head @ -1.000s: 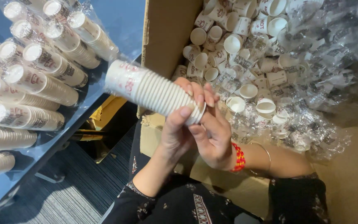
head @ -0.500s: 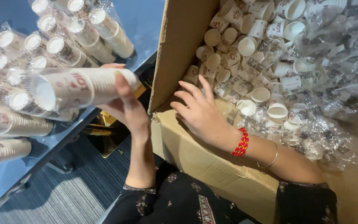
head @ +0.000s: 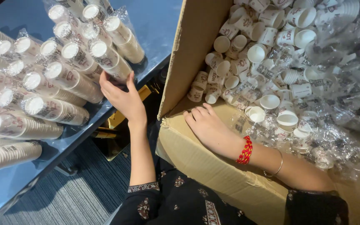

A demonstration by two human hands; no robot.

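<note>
My left hand (head: 121, 98) lies with fingers spread against the near end of a wrapped stack of white paper cups (head: 105, 58), which rests on a pile of similar stacks (head: 42, 100) on the blue table (head: 159, 25). It grips nothing. My right hand (head: 207, 125) rests flat and empty on the floor of a big cardboard box (head: 192, 54), fingers apart, just short of the loose white cups (head: 267, 54) heaped inside. A red bead bracelet (head: 245, 150) and a thin bangle sit on that wrist.
Crumpled clear plastic wrappers (head: 342, 104) fill the right side of the box among the cups. The box's tall flap stands between my hands. Below the table edge is a yellow object (head: 119, 121) and grey striped carpet (head: 63, 196).
My left hand carried a stack of cups from the box over to the table, laid it on the pile and let go. My right hand dropped onto the box floor.
</note>
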